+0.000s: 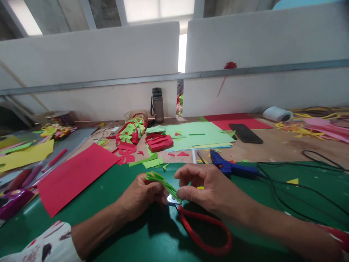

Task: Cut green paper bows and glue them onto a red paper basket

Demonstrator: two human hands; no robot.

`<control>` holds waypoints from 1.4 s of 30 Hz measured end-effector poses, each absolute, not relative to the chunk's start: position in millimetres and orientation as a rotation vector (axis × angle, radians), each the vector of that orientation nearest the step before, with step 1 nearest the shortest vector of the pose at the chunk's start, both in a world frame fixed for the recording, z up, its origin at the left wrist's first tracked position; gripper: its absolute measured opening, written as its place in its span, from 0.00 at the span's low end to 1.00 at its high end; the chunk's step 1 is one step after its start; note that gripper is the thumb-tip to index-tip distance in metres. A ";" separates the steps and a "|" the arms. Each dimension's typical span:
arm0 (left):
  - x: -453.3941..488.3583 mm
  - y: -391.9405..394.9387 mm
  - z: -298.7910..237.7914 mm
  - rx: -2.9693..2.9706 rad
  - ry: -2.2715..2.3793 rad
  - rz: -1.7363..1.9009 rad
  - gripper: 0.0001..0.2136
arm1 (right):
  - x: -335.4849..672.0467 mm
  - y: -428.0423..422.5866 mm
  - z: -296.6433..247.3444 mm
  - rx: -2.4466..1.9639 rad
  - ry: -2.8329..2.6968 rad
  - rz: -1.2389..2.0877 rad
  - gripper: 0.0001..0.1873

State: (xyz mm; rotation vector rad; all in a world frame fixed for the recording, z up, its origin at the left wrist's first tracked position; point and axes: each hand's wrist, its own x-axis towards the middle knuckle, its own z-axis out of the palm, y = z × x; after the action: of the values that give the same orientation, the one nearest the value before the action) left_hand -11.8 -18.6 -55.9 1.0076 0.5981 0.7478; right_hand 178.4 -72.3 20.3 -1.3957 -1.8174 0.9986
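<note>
My left hand [148, 191] is closed on a folded piece of light green paper [163, 184], pinched between thumb and fingers. My right hand [200, 185] curves at the paper's other end, with a gap between thumb and index finger. Its thumb tip is beside or touching the paper's edge. Below both hands are scissors with red looped handles [215, 249]. Their metal pivot shows under the paper, close to my left fingertips; the blades are mostly hidden. Whether my left hand touches the scissors I cannot tell.
A red sheet [79, 174] lies left on the green mat [122, 240]. Beyond are green sheets [196, 133], red and green cutouts [131, 134], a bottle [157, 105] and a phone [245, 133]. A blue glue gun [231, 167] trails a black cable [275, 194] at right.
</note>
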 end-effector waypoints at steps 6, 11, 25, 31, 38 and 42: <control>-12.1 -15.2 -57.9 1.027 0.598 0.713 0.08 | 176.1 -70.8 20.7 -1.339 -1.852 0.972 0.03; -11.5 -16.2 -53.3 1.042 0.602 0.666 0.07 | 170.3 -67.8 23.0 -1.246 -1.848 0.998 0.01; -16.3 -16.8 -50.2 1.100 0.590 0.591 0.10 | 167.8 -68.4 28.3 -1.219 -1.842 0.901 0.06; -18.7 -17.3 -49.2 1.147 0.605 0.562 0.12 | 169.7 -72.1 29.0 -1.218 -1.903 0.769 0.07; -20.6 -18.4 -46.4 1.202 0.648 0.531 0.13 | 168.4 -75.5 29.2 -1.158 -1.969 0.562 0.10; -20.5 -19.9 -44.0 1.220 0.661 0.518 0.13 | 168.5 -77.2 29.6 -1.079 -2.037 0.359 0.12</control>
State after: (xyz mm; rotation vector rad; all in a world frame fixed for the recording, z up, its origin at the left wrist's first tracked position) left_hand -20.5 -19.9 -44.0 1.2204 0.6614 0.5185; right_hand 168.5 -77.2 29.6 -1.0794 -2.0373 0.3588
